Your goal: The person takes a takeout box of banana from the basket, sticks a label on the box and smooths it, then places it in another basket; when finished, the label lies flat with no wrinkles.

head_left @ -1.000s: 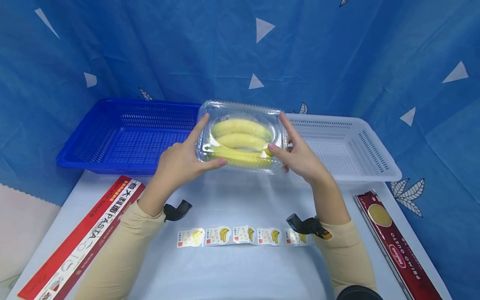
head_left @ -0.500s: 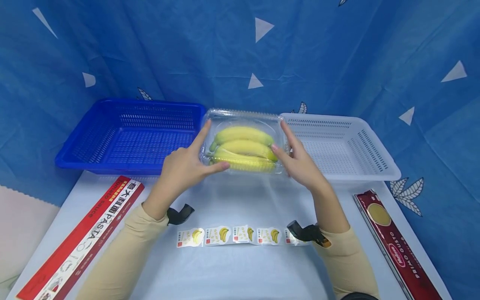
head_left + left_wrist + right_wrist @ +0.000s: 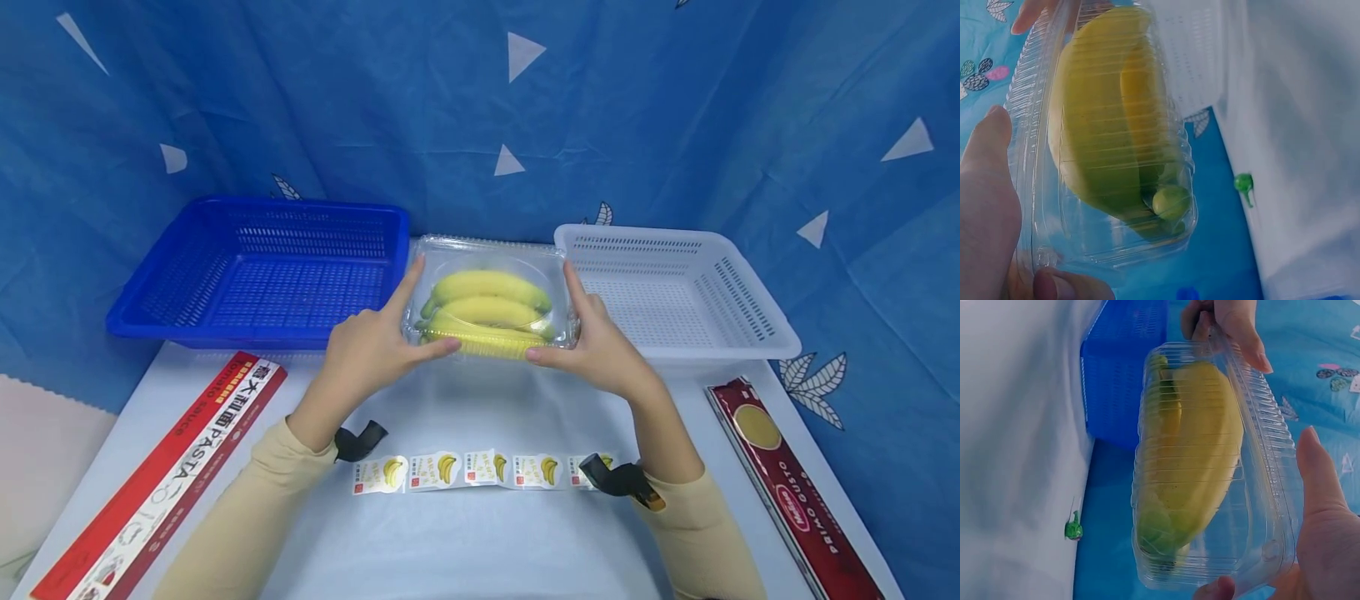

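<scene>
A clear plastic clamshell box (image 3: pixel 525 254), lid closed, holds several yellow bananas (image 3: pixel 491 287) with greenish ends. Both hands carry it over the far part of the table, in the gap between two baskets. My left hand (image 3: pixel 363 346) grips its left end, thumb along the near edge and forefinger up the side. On the opposite end, my right hand (image 3: pixel 600 350) holds it the same way. Through the ribbed wall in the left wrist view, a banana (image 3: pixel 1100 119) lies against the plastic. The fingers beneath the box are mostly hidden.
A blue basket (image 3: pixel 225 337) stands at the back left, a white basket (image 3: pixel 690 353) at the back right. Several banana-picture labels (image 3: pixel 435 472) lie in a row nearer me. A red-and-white pasta box (image 3: pixel 165 475) lies left, a dark red pasta pack (image 3: pixel 787 483) right.
The box of bananas has come down and slightly toward me, its lid tilting a little flatter. My right thumb has slid from the lid's face to the near edge.
</scene>
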Tool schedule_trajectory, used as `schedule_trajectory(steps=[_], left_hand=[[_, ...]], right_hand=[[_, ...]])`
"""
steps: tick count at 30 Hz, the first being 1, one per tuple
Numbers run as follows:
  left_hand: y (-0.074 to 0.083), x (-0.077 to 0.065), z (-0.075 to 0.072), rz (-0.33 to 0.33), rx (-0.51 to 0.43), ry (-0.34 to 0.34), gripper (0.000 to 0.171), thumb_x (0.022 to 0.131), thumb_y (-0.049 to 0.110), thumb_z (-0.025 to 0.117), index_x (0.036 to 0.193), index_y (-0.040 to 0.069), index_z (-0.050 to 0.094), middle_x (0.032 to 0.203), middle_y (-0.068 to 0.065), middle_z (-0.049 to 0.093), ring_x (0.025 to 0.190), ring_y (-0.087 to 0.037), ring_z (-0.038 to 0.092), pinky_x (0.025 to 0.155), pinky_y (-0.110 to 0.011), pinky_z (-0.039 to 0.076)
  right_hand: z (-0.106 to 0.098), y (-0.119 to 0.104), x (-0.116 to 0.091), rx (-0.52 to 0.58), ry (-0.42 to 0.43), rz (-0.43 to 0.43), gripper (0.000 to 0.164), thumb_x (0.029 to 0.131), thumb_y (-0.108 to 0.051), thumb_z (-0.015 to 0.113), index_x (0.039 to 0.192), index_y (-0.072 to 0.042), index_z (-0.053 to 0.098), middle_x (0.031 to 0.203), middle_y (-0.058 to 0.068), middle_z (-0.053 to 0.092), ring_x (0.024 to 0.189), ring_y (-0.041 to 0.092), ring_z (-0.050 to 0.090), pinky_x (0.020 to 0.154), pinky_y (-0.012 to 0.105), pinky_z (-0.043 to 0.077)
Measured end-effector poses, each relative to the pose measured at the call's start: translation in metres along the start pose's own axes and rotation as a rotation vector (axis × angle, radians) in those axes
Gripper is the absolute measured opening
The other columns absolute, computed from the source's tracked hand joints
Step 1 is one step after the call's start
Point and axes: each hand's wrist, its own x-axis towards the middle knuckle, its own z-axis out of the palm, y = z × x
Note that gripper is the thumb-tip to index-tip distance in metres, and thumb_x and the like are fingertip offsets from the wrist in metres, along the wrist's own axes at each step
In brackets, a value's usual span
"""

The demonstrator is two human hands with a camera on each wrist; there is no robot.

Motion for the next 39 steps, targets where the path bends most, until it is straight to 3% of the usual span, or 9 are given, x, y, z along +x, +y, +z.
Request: schedule_trajectory(steps=[3, 15, 21, 29, 39], left_hand=[[-0.001, -0.002, 0.002, -0.008, 0.002, -0.011, 0.117, 0.063, 0.1, 0.042, 0.154, 0.048, -0.012, 0.051, 0.0, 0.034, 0.044, -0.017, 0.034, 0.04, -0.029, 0.025], [-0.002, -0.01, 0.013, -0.004, 0.008, -0.032, 0.117, 0.065, 0.098, 0.044, 0.154, 0.046, -0.012, 0.051, 0.001, 0.034, 0.044, -0.016, 0.033, 0.039, -0.028, 0.024], [-0.003, -0.014, 0.02, -0.002, 0.017, -0.035, 0.118, 0.067, 0.095, 0.049, 0.155, 0.046, -0.012, 0.051, 0.002, 0.035, 0.044, -0.015, 0.033, 0.039, -0.028, 0.024], [-0.004, -0.017, 0.028, -0.009, 0.024, -0.048, 0.117, 0.067, 0.096, 0.047, 0.155, 0.045, -0.012, 0.053, -0.001, 0.042, 0.044, -0.018, 0.04, 0.039, -0.031, 0.029], [-0.006, -0.017, 0.035, -0.014, 0.008, -0.074, 0.117, 0.069, 0.093, 0.05, 0.156, 0.042, -0.011, 0.059, -0.005, 0.051, 0.05, -0.021, 0.047, 0.043, -0.033, 0.034]], right_hand=[[0.001, -0.002, -0.004, -0.028, 0.008, 0.014, 0.127, 0.069, -0.061, 0.083, 0.155, -0.045, -0.01, 0.143, 0.021, 0.038, 0.113, 0.027, 0.046, 0.085, 0.049, 0.048], [0.012, 0.009, -0.013, -0.081, 0.002, 0.043, 0.127, 0.069, -0.069, 0.077, 0.156, -0.041, -0.011, 0.135, 0.021, 0.041, 0.092, 0.028, 0.05, 0.071, 0.039, 0.047], [0.019, 0.015, -0.018, -0.098, -0.002, 0.05, 0.126, 0.069, -0.071, 0.076, 0.155, -0.042, -0.011, 0.137, 0.021, 0.042, 0.098, 0.027, 0.051, 0.077, 0.041, 0.048], [0.025, 0.021, -0.024, -0.104, -0.01, 0.067, 0.126, 0.069, -0.074, 0.074, 0.155, -0.042, -0.012, 0.131, 0.018, 0.045, 0.095, 0.028, 0.055, 0.076, 0.041, 0.051], [0.031, 0.027, -0.026, -0.091, -0.019, 0.082, 0.125, 0.07, -0.072, 0.074, 0.154, -0.043, -0.013, 0.119, 0.014, 0.045, 0.069, 0.023, 0.046, 0.059, 0.035, 0.046]])
